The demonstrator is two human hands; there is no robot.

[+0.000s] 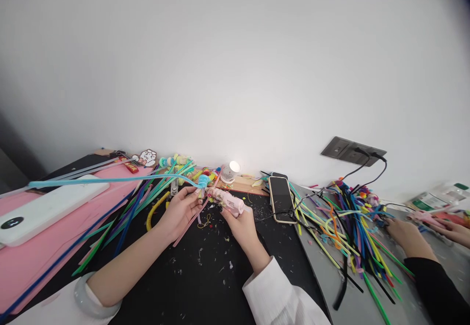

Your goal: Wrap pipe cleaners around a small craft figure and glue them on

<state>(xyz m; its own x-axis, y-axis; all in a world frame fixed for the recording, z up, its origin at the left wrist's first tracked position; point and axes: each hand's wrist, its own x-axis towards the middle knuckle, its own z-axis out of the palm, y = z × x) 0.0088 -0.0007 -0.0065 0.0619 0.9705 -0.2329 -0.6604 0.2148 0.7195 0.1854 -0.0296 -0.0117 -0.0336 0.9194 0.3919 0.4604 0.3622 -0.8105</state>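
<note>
Light-blue pipe cleaner [147,176], coiled at one end, sits in the left hand's [182,212] narrow grip, above the black tabletop [176,286]. Right hand [238,229]: grip closed around a pink tool [232,203], likely a glue gun, far end beside the left fingers. Best: coil [203,181] held still, fingertips clear of that end, loose tail unsnagged. Exact contact too small to tell.
</note>
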